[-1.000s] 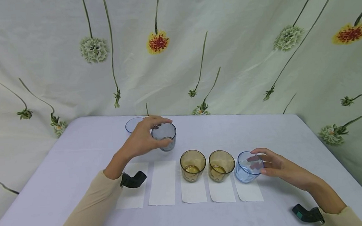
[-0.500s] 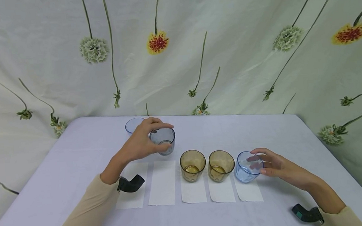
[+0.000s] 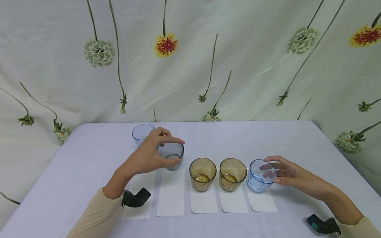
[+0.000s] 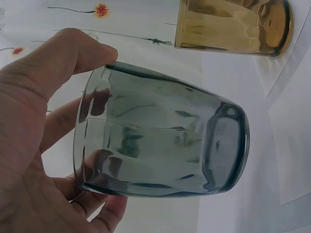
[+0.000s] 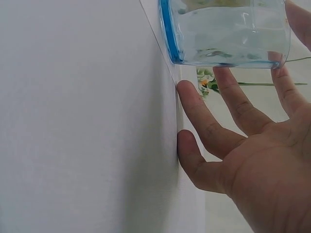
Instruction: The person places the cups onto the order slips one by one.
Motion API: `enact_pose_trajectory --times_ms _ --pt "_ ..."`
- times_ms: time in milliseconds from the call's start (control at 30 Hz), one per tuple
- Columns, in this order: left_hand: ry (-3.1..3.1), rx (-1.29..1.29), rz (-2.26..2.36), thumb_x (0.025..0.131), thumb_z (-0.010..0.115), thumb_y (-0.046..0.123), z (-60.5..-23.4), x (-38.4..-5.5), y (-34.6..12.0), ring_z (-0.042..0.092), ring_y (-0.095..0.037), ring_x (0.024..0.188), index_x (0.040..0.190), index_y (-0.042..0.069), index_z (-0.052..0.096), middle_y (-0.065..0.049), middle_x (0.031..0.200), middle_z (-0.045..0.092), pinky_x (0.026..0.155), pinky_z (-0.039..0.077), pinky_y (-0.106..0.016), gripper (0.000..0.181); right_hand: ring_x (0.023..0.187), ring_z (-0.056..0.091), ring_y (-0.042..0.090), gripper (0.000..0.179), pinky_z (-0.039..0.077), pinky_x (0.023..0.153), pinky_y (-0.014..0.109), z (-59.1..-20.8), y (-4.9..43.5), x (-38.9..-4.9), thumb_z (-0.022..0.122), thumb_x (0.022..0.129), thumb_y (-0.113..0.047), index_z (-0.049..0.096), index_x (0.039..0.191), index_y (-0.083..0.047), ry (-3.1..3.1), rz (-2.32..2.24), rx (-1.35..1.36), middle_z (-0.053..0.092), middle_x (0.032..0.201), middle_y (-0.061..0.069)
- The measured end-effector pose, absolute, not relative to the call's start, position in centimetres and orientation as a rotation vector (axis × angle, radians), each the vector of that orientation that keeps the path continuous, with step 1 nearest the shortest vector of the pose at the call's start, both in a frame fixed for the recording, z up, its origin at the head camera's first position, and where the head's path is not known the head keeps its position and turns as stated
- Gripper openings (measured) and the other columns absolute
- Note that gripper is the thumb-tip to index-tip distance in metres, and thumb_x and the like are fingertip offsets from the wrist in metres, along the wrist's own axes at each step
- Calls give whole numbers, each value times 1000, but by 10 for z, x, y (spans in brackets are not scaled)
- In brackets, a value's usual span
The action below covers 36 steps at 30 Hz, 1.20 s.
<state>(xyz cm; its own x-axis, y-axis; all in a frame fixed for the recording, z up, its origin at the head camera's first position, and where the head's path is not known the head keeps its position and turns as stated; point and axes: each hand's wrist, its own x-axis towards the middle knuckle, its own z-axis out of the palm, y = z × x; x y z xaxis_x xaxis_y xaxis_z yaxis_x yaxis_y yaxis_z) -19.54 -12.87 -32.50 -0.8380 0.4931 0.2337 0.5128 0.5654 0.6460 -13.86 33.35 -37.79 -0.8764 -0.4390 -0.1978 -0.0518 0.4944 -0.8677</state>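
My left hand [image 3: 148, 153] holds a smoky grey glass [image 4: 165, 136] by its rim, thumb on one side and fingers on the other. The glass is upright, above the far end of a white paper strip [image 3: 170, 196]. At the right, a light blue glass [image 3: 259, 183] stands on the rightmost strip [image 3: 264, 202]. My right hand [image 3: 293, 174] has its thumb and index finger around that glass near the rim; the other fingers spread beside it. Between the hands, two amber glasses [image 3: 202, 183] stand side by side on their own strips.
Another light blue glass [image 3: 140, 131] stands behind my left hand, partly hidden by it. The leftmost paper strip [image 3: 137, 211] lies under the left wrist. A flowered cloth [image 3: 239, 57] hangs behind the white-covered table [image 3: 200, 233].
My left hand has brought the grey glass nearer to me and slightly left, towards the second strip from the left. My right hand and the glasses on the strips have stayed put.
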Motion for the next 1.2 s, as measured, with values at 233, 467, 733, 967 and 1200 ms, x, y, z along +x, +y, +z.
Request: enact_pose_trajectory --times_ms 233,467,733,967,1200 --pt "-2791 -994 -1096 77 82 25 -324 -190 -130 44 -20 109 115 31 75 -6 113 52 89 42 -38 39 142 34 49 53 45 99 47 -377 332 -139 56 102 -16 35 150 -20 2340 -1354 -403 44 152 17" --pt "-2814 -1098 -1150 79 82 25 -327 -189 -130 47 -23 108 117 30 74 -7 116 53 89 43 -39 40 142 34 50 53 46 102 54 -376 331 -139 56 102 -18 35 151 -21 2337 -1347 -382 43 152 18" --pt "-2856 -1140 -1177 80 80 27 -330 -190 -130 48 -24 105 120 29 71 -8 118 54 85 44 -41 41 143 32 52 53 46 100 48 -378 333 -136 56 102 -17 34 151 -20 2338 -1352 -392 42 153 19" --pt "-2885 -1158 -1178 79 81 27 -329 -190 -131 50 -26 109 119 28 72 -8 120 55 88 46 -45 41 142 33 53 53 46 101 51 -378 332 -135 55 102 -16 34 151 -19 2335 -1361 -407 42 152 19" --pt "-2899 -1190 -1162 80 81 29 -329 -190 -134 51 -26 110 118 29 71 -8 119 56 89 46 -45 39 142 33 52 53 46 99 47 -378 331 -137 55 103 -16 34 151 -19 2334 -1361 -417 42 152 19"
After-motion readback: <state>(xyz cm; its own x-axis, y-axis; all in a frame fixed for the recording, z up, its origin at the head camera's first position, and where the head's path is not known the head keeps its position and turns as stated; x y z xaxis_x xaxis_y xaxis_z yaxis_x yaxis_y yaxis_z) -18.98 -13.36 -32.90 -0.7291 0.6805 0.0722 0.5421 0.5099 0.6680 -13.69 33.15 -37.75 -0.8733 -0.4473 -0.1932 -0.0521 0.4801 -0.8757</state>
